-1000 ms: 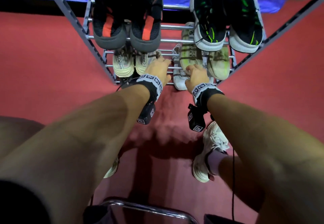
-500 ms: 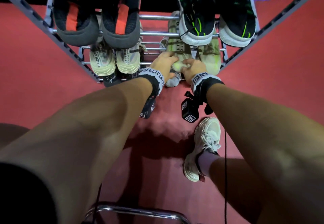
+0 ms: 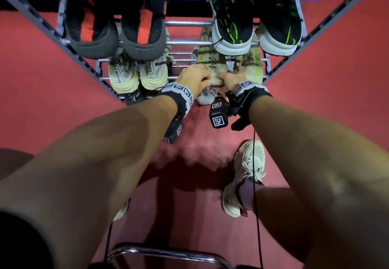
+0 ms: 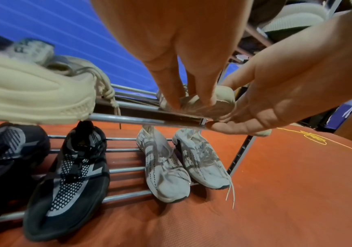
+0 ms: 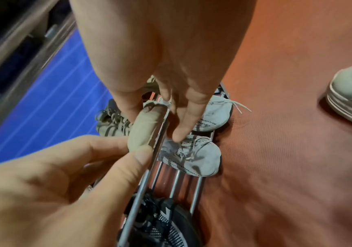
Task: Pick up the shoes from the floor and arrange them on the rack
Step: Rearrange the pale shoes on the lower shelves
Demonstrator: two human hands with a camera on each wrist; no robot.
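A beige knit shoe (image 3: 212, 66) lies on a low tier of the metal rack (image 3: 189, 42), right of centre, beside its partner (image 3: 250, 64). Both hands meet at its near end. My left hand (image 3: 200, 78) presses fingers on top of that end (image 4: 223, 100) and pinches it with the thumb, as the right wrist view shows (image 5: 143, 128). My right hand (image 3: 228, 78) curls round the same end from the right, thumb under the front rail (image 4: 128, 119). The rest of the shoe is hidden under the tier above.
Black-and-orange shoes (image 3: 113, 37) and black-and-green shoes (image 3: 252, 31) fill the tier above. A cream pair (image 3: 136, 75) sits left of my hands. White knit shoes (image 4: 181, 167) and black-grey shoes (image 4: 71, 175) occupy the lowest tier. My own white sneaker (image 3: 246, 174) stands on the red floor.
My left hand has moved right, from beside the cream pair onto the beige shoe's end, joining the right hand. The rack has slid upward in the head view.
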